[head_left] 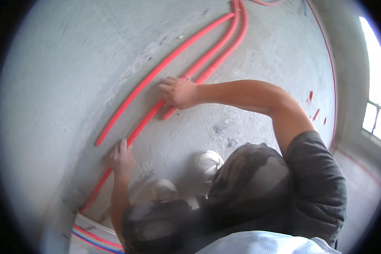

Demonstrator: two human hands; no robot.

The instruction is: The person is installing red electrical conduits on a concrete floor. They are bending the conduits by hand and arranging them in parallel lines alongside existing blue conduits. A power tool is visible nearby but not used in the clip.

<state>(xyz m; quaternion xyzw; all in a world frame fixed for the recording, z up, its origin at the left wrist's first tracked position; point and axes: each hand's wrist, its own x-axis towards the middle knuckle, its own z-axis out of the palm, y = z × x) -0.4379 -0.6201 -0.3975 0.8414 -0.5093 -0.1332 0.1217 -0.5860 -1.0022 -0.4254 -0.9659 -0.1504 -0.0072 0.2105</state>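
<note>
Under the right hand (180,92) runs the middle pipe (147,118), red and laid on the floor (249,59), and nearer the body the left hand (122,158) is on the same line. The left hand looks closed around the pipe, fingers pointing along it; red shows again past its wrist side, though the hand hides whether that is one unbroken length. The right hand lies palm down across the pipe with its fingers curled over the far side; blur keeps me from telling whether it grips or only presses. Set well apart like this, the two hands probably steady the pipe at two points, so that it cannot easily roll or swing. Just below the right palm ends the short pipe (169,113), which comes down beside the middle one. Beyond the right fingertips lies the outer pipe (135,94), untouched, its free end beyond the left hand; its gap from the others perhaps leaves the fingers room. All three draw together far ahead of the right hand, presumably to share one route. To the right of the left hand are the shoes (209,165), planted apart, likely for balance in a low crouch with both arms reaching out.
</note>
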